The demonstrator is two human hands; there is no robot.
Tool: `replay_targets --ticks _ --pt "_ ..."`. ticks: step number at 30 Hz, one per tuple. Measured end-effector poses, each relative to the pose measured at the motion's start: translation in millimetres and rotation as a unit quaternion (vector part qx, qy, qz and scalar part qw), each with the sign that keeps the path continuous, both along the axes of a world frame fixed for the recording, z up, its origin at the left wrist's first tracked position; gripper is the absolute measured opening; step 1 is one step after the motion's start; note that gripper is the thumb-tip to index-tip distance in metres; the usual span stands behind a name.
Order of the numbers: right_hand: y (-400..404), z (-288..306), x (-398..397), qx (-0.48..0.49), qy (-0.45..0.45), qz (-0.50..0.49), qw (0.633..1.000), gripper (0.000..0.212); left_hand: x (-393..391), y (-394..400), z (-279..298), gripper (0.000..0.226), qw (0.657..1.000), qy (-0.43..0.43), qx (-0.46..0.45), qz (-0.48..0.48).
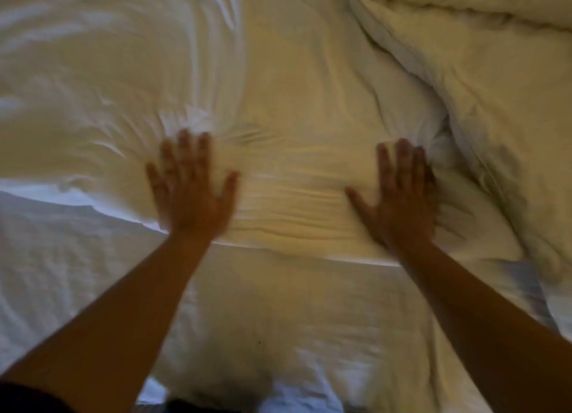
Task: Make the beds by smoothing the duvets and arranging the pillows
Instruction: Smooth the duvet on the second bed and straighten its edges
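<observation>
A white duvet (294, 103) covers the upper part of the bed, creased and wrinkled. Its near edge runs across the middle of the view. My left hand (190, 189) lies flat on the duvet near that edge, fingers spread and straight. Further right, my right hand (399, 196) presses flat on the same duvet, fingers straight, beside a thick bunched fold (464, 109). Wrinkles fan out from both sets of fingertips. The picture is blurred by motion.
Below the duvet edge lies the white bed sheet (278, 319), lightly rumpled. A puffy heap of bedding (495, 19) fills the upper right corner. Something dark (28, 397) shows at the bottom left.
</observation>
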State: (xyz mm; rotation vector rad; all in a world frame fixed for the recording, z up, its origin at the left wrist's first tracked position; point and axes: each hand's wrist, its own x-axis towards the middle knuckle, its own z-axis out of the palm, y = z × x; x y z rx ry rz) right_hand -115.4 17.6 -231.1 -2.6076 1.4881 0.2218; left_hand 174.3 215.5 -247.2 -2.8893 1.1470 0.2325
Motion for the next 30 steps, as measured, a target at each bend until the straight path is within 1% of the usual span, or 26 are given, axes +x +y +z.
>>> replay_targets --ticks 2,4,6,7,8,9,10,11,12,14,16,17,18,19,20,21,22,23,24,25,26,27,28,30 --pt "-21 4 -24 0.002 0.027 -0.048 0.998 0.099 37 14 0 0.083 0.998 0.007 0.011 0.059" --pt "-25 3 -22 0.002 0.031 -0.078 0.996 0.096 53 3 0 0.084 0.991 0.027 0.008 0.132" --pt "-11 8 2 -0.007 0.006 -0.101 0.995 0.086 42 -26 9 0.086 0.978 0.052 -0.008 0.201" --pt "3 12 22 -0.006 -0.018 -0.081 0.997 0.081 28 -40 15 0.086 0.979 0.059 -0.016 0.195" --pt "20 15 44 -0.001 -0.039 -0.031 0.999 0.078 11 -52 18 0.084 0.986 0.064 -0.027 0.149" --pt "41 18 67 0.008 -0.056 0.038 0.998 0.076 -10 -60 20 0.08 0.994 0.069 -0.037 0.073" --pt "61 19 87 0.018 -0.073 0.105 0.992 0.074 -31 -63 21 0.076 0.997 0.068 -0.045 -0.011" --pt "76 18 101 0.026 -0.087 0.145 0.985 0.072 -46 -63 20 0.072 0.994 0.069 -0.046 -0.075" --pt "83 12 106 0.025 -0.089 0.154 0.984 0.071 -52 -60 16 0.071 0.991 0.065 -0.042 -0.11" --pt "71 1 93 0.017 -0.051 0.109 0.993 0.076 -29 -49 7 0.074 0.992 0.041 -0.032 -0.119" --pt "43 -5 64 0.007 -0.013 0.06 0.998 0.086 18 -27 0 0.076 0.998 0.003 -0.001 -0.064" --pt "29 -4 48 0.015 -0.008 0.037 0.999 0.088 46 -11 -2 0.078 1.0 -0.006 0.019 -0.007" --pt "18 -1 34 0.028 -0.004 0.02 0.999 0.088 74 8 -5 0.08 0.997 0.001 0.032 0.074" --pt "11 4 24 0.041 0.003 0.011 0.999 0.088 96 24 -1 0.085 0.985 0.03 0.041 0.167" --pt "7 8 16 0.052 0.018 0.005 0.998 0.089 118 40 4 0.091 0.962 0.058 0.032 0.266" --pt "7 13 12 0.06 0.038 -0.006 0.997 0.089 135 49 15 0.097 0.93 0.084 0.024 0.356" --pt "7 21 14 0.074 0.055 -0.022 0.995 0.09 155 53 35 0.1 0.904 0.119 0.04 0.41" --pt "9 31 18 0.105 0.068 -0.047 0.991 0.091 166 50 51 0.1 0.888 0.179 0.09 0.415" --pt "13 41 26 0.14 0.06 -0.074 0.986 0.092 178 45 71 0.094 0.884 0.222 0.146 0.385" --pt "18 60 41 0.178 0.02 -0.095 0.979 0.092 187 38 94 0.084 0.889 0.249 0.175 0.343" --pt "24 84 58 0.226 -0.04 -0.118 0.966 0.089 188 33 121 0.074 0.901 0.259 0.179 0.299" --pt "32 113 78 0.26 -0.11 -0.13 0.95 0.083 185 33 146 0.07 0.913 0.274 0.166 0.252" --pt "42 141 97 0.284 -0.176 -0.131 0.933 0.075 179 35 174 0.069 0.924 0.301 0.131 0.198" --pt "63 199 133 0.311 -0.279 -0.122 0.9 0.051 161 42 237 0.065 0.926 0.354 0.037 0.123"
